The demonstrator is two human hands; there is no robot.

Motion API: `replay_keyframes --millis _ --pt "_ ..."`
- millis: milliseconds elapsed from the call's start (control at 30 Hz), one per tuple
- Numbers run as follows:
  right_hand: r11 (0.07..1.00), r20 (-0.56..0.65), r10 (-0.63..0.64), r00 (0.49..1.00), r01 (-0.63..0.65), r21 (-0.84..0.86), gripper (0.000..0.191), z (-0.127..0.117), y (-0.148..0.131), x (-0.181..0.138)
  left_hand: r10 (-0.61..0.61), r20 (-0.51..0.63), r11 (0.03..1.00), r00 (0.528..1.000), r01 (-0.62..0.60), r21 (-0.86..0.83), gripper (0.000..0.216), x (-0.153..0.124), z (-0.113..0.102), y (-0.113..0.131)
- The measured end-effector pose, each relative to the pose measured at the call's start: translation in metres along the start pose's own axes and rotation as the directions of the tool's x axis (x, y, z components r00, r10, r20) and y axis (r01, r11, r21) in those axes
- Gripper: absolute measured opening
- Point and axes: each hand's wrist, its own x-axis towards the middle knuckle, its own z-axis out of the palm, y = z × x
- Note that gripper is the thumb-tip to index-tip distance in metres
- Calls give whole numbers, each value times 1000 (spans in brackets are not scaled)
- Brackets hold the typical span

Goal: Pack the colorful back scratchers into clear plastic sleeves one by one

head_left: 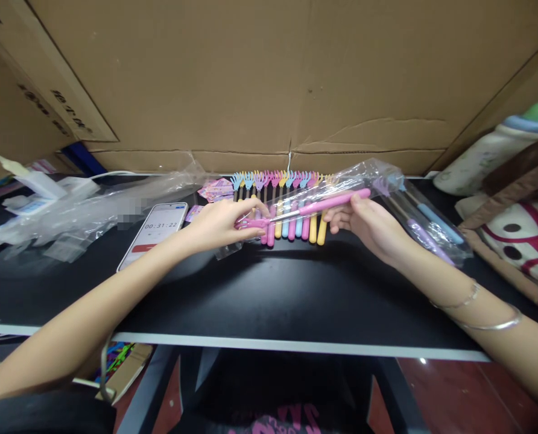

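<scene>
Left fingers partly hide the pink scratcher; the right edge crops the plush bag

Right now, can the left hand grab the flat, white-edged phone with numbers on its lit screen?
Probably, but not straight away: the left hand is busy holding the long, pink-handled metal stick. The phone lies close, beside the left forearm, mostly uncovered.

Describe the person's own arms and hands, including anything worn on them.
Both the left hand and right hand are ungloved, and the forearms show no sleeves. The right forearm wears a thin silvery bracelet and a thicker silvery bangle.
</scene>
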Motion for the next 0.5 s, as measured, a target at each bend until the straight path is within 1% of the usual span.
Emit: replay_keyframes --millis 133,333,433,500 --pt "1000 -42 -23 999 23 2 42 0 -6 0 15 21 1000 1000 -15 -12 49 1 1 -6" --pt "999 -113 -1 994 -3 -35 51 -2 -7 2 69 57 989 996 -61 -135 42 1 1 -7" --pt "1000 -143 -2 990 -3 -31 48 -6 -6 4 94 61 984 994 -84 -155 40 1 1 -5" --pt "998 -152 -5 988 -4 -62 48 -8 -5 4 102 65 982 993 -90 -166 38 1 1 -5"
